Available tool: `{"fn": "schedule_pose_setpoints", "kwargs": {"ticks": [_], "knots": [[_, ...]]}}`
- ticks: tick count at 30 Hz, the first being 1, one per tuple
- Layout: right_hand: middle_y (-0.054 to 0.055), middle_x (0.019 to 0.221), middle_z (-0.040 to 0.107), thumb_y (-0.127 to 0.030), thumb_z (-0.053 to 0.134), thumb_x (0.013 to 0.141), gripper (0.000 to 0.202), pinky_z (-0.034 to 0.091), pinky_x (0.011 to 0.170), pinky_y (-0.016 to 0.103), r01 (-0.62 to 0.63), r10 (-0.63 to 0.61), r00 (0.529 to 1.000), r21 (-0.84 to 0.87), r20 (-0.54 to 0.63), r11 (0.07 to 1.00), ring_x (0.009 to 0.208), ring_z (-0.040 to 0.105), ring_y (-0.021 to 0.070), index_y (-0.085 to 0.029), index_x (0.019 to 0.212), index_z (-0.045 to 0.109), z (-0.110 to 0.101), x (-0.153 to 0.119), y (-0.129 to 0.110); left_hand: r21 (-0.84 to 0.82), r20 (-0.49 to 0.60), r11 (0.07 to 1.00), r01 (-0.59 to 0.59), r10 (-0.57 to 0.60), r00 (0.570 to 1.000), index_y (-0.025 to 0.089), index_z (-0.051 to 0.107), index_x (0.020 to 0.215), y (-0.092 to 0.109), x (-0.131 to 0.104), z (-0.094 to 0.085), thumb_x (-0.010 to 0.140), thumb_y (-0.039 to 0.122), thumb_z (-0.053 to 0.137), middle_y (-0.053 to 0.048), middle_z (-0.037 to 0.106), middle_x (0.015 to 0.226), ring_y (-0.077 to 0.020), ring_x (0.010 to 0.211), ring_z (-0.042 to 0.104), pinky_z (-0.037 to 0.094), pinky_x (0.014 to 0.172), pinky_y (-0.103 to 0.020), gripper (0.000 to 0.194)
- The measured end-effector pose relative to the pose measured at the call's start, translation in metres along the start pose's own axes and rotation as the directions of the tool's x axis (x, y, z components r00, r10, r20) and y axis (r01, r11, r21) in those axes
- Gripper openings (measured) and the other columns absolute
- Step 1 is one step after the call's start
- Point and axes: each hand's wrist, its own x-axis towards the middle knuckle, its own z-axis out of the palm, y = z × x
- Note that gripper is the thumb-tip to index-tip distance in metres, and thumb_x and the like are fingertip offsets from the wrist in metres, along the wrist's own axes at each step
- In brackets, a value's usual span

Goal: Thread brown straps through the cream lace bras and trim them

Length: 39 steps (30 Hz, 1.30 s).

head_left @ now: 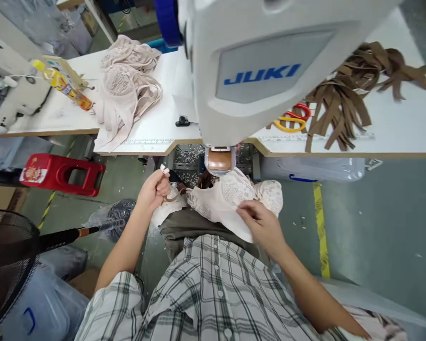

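Observation:
My left hand point(156, 190) is closed, with a small white strip end point(164, 169) sticking up from its pinched fingers. A narrow brown band point(173, 197) passes just under that hand. To the right, my right hand point(261, 221) is closed on the edge of a pale pink lace bra point(216, 196), thumb and fingers pinching the cloth. The bra lies across my lap, with its lace cups toward the sewing machine point(213, 109). The machine's rounded lower end hangs just above the bra and hides part of what is behind it.
More pale bras point(122, 90) are heaped on the white table point(152, 135) at the left, by a drink bottle point(66, 87). Scissors point(293, 121) and brown fabric strips point(337, 109) lie at the right. A red stool point(62, 174) and a fan point(9, 265) stand at my left.

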Motion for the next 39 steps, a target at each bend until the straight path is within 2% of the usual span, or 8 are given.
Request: {"fn": "schedule_pose_setpoints", "kwargs": {"ticks": [4, 9, 14, 22, 27, 30, 34, 39], "knots": [[0.006, 0.095, 0.074, -0.039, 0.055, 0.093, 0.026, 0.049, 0.071, 0.029, 0.069, -0.101, 0.973, 0.156, 0.206, 0.985, 0.080, 0.066, 0.0171, -0.020, 0.099, 0.071, 0.014, 0.030, -0.037, 0.152, 0.227, 0.985, 0.078, -0.111, 0.967, 0.016, 0.061, 0.081, -0.024, -0.018, 0.047, 0.085, 0.046, 0.070, 0.010, 0.030, 0.049, -0.0046, 0.043, 0.021, 0.019, 0.046, -0.020, 0.032], [0.003, 0.089, 0.072, -0.041, 0.057, 0.093, 0.026, 0.043, 0.065, 0.024, 0.063, -0.150, 0.951, 0.308, 0.269, 0.949, 0.071, 0.059, 0.0121, -0.018, 0.100, 0.070, 0.015, 0.048, -0.050, 0.505, 0.314, 0.863, -0.023, -0.158, 0.936, 0.017, 0.062, 0.083, -0.036, -0.030, 0.073, 0.089, 0.047, 0.065, 0.006, 0.040, 0.062, -0.0073, 0.054, 0.029, 0.022, 0.053, -0.023, 0.031], [0.000, 0.080, 0.067, -0.025, 0.057, 0.091, 0.015, 0.039, 0.065, 0.022, 0.093, -0.164, 0.949, 0.259, 0.269, 0.961, 0.071, 0.054, 0.0101, -0.016, 0.087, 0.068, 0.008, 0.043, -0.049, 0.659, 0.326, 0.747, -0.087, -0.179, 0.928, 0.016, 0.067, 0.082, -0.037, -0.028, 0.078, 0.088, 0.050, 0.063, 0.002, 0.049, 0.070, -0.0102, 0.063, 0.037, 0.027, 0.058, -0.024, 0.035], [0.002, 0.084, 0.067, -0.041, 0.055, 0.093, 0.029, 0.042, 0.069, 0.024, -0.138, -0.063, 0.910, 0.443, 0.409, 0.886, 0.075, 0.057, 0.0118, -0.015, 0.091, 0.069, 0.003, 0.039, -0.040, 0.728, 0.330, 0.682, -0.075, -0.251, 0.910, 0.015, 0.065, 0.077, -0.035, -0.027, 0.082, 0.087, 0.050, 0.064, 0.004, 0.040, 0.062, -0.0085, 0.056, 0.029, 0.021, 0.052, -0.024, 0.037], [0.002, 0.083, 0.068, -0.044, 0.062, 0.090, 0.029, 0.041, 0.067, 0.023, -0.086, -0.083, 0.900, 0.362, 0.427, 0.928, 0.075, 0.058, 0.0126, -0.017, 0.095, 0.070, -0.005, 0.043, -0.038, 0.876, 0.308, 0.457, -0.150, -0.292, 0.905, 0.018, 0.058, 0.070, -0.025, -0.021, 0.090, 0.090, 0.050, 0.057, 0.006, 0.035, 0.057, -0.0088, 0.052, 0.028, 0.021, 0.050, -0.025, 0.038], [0.000, 0.080, 0.068, -0.030, 0.062, 0.089, 0.015, 0.038, 0.068, 0.023, 0.082, -0.175, 0.901, 0.241, 0.397, 0.967, 0.074, 0.058, 0.0124, -0.017, 0.090, 0.070, -0.005, 0.046, -0.032, 0.927, 0.310, 0.305, -0.218, -0.300, 0.902, 0.019, 0.064, 0.079, -0.024, -0.016, 0.087, 0.089, 0.050, 0.058, 0.003, 0.048, 0.062, -0.0126, 0.058, 0.043, 0.031, 0.054, -0.025, 0.033], [0.000, 0.087, 0.067, -0.028, 0.057, 0.092, 0.013, 0.041, 0.074, 0.023, 0.107, -0.175, 0.967, 0.330, 0.184, 0.938, 0.081, 0.059, 0.0127, -0.017, 0.091, 0.063, 0.005, 0.050, -0.021, 0.860, 0.204, 0.507, -0.059, -0.236, 0.950, 0.021, 0.067, 0.107, -0.048, -0.016, 0.079, 0.087, 0.061, 0.056, -0.010, 0.068, 0.101, -0.0287, 0.099, 0.062, 0.049, 0.082, -0.040, 0.047], [-0.002, 0.084, 0.060, -0.031, 0.048, 0.098, 0.012, 0.041, 0.070, 0.022, 0.132, -0.111, 0.991, 0.422, -0.074, 0.897, 0.076, 0.058, 0.0116, -0.020, 0.094, 0.049, 0.034, 0.046, -0.027, 0.697, 0.360, 0.710, 0.098, -0.466, 0.808, 0.024, 0.069, 0.110, -0.107, -0.041, 0.086, 0.062, 0.099, 0.037, -0.014, 0.066, 0.122, -0.0399, 0.123, 0.055, 0.045, 0.102, -0.055, 0.095]]}}
